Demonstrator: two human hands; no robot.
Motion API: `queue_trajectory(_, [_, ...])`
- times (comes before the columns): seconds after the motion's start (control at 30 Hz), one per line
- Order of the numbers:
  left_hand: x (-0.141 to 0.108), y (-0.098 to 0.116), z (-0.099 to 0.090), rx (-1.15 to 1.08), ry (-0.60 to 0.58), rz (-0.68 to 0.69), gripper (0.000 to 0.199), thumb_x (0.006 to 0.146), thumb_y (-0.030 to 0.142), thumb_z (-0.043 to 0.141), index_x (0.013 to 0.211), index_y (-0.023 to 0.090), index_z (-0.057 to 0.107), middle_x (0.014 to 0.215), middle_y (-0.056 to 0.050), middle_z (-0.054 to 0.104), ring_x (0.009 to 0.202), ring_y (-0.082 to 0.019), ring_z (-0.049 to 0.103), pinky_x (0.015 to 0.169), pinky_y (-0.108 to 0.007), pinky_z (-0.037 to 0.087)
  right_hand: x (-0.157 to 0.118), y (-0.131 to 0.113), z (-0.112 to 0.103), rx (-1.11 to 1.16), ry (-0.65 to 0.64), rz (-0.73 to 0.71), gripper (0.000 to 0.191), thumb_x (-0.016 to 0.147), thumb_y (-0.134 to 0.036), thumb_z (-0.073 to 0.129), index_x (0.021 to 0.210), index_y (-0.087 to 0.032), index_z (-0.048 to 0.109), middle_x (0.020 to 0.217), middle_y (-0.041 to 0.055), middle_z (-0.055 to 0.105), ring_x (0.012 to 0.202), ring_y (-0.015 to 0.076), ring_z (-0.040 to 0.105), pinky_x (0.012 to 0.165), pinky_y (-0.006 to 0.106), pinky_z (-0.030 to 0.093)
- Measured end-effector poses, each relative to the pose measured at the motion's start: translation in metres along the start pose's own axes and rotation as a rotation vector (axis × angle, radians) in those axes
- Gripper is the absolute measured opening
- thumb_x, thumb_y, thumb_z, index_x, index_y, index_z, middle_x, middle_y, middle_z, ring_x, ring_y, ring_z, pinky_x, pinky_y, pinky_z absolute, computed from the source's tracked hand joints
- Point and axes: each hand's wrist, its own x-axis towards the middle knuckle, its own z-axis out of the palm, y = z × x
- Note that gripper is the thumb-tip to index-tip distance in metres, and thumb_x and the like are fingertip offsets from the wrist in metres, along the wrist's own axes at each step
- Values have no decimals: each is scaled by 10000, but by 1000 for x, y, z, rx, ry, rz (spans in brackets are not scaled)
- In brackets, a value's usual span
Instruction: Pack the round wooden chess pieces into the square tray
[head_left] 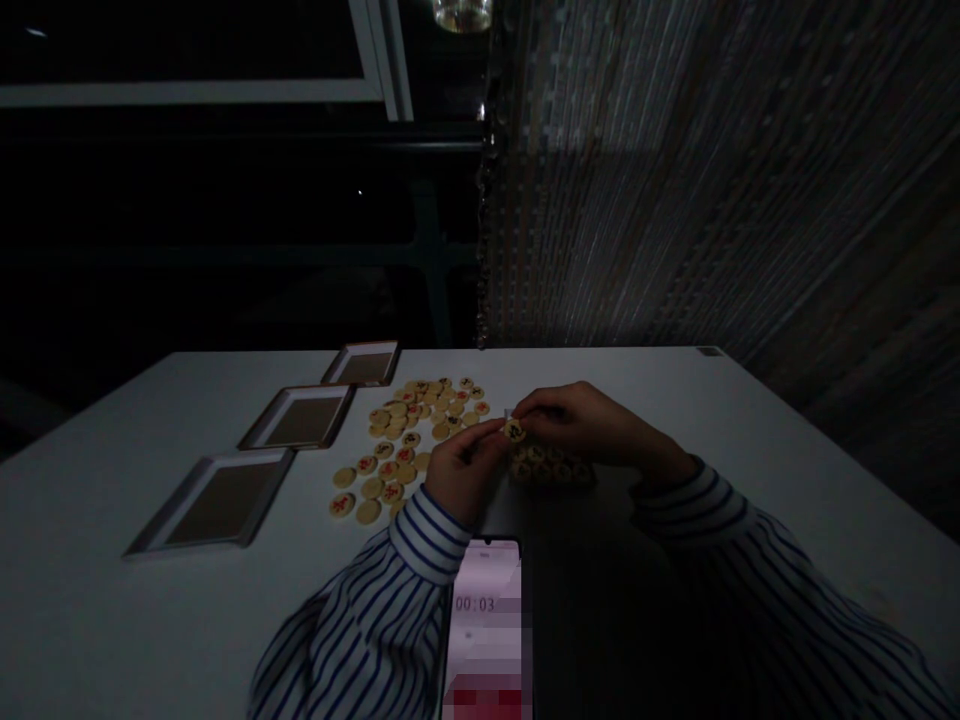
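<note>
Head view, round piece: up between both hands, dark-marked face (514, 432) toward us.
Left hand (463, 468): fingertips pinching the piece's left edge.
Right hand (589, 418): fingertips pinching its upper right edge; exact finger split lost in the dim light.
Grip: we'd want rim contact only, so the marking stays readable, and one hand letting go after the other has it firmly.
Rows of pieces (542, 473): below the right wrist; we'd carry that sleeve high, lest it nudge them.
Loose pieces (406, 472): spread leftward on the table (315, 590); left elbow best clear.
</note>
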Motion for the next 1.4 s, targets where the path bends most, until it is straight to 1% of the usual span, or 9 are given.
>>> queue_trajectory(0.13, [0,-1,1,-69,-21,-37,380,591,281,701,931,121,650,775,-73,701,731,-163,645,706,-288,517,1,2,2,17,14,-7,205,781,-253,507,923,-184,637,830,17,662,739,117,586,678,235,416])
queue_trajectory(0.3, [1,-2,1,-86,4,-52,319,575,272,705,852,119,663,746,-75,702,708,-163,646,675,-270,517,0,2,2,3,2,5,210,781,-264,505,922,-184,639,825,22,666,730,121,590,673,234,414])
queue_trajectory(0.53, [1,-2,-1,-49,-4,-17,290,602,280,692,847,127,667,789,-71,703,741,-168,647,705,-281,520,-1,-1,0,-19,-31,10,221,788,-250,499,948,-186,636,836,24,663,743,127,590,667,232,413])
queue_trajectory(0.77, [1,2,0,-40,27,0,224,593,245,688,795,148,684,776,-51,706,732,-157,642,725,-284,515,-3,1,-2,-15,-38,-1,264,798,-255,488,1024,-196,611,866,29,666,761,132,596,686,242,424])
queue_trajectory(0.9, [2,0,-1,-22,40,20,240,597,258,688,813,154,686,778,-51,705,731,-160,640,723,-296,513,-3,0,-3,-11,-56,-22,274,795,-246,499,1045,-205,604,917,33,663,797,137,593,716,252,427])
queue_trajectory(1.03, [2,-1,-1,-3,71,49,232,594,260,691,802,158,686,770,-44,705,729,-159,638,716,-291,512,-2,-4,-5,-62,-69,-62,296,791,-247,510,1073,-217,594,945,33,655,801,140,586,717,253,421])
queue_trajectory(1.17, [2,2,0,-18,78,18,229,592,257,692,796,153,684,775,-46,705,738,-159,640,718,-281,507,0,-6,-4,-134,-80,-90,312,781,-283,531,1083,-224,587,918,24,654,761,134,583,674,237,410])
queue_trajectory(1.27, [2,4,1,-33,79,-7,227,582,267,698,777,152,683,760,-47,704,733,-165,642,709,-285,508,0,-6,-3,-179,-84,-82,301,790,-319,521,1068,-224,587,883,20,651,748,134,577,647,232,398])
queue_trajectory(1.4, [2,4,1,-52,79,-32,243,568,273,707,774,147,683,748,-48,702,721,-162,640,697,-278,506,0,-6,-4,-195,-99,-81,292,791,-314,519,1056,-211,587,853,23,646,727,132,571,631,230,386])
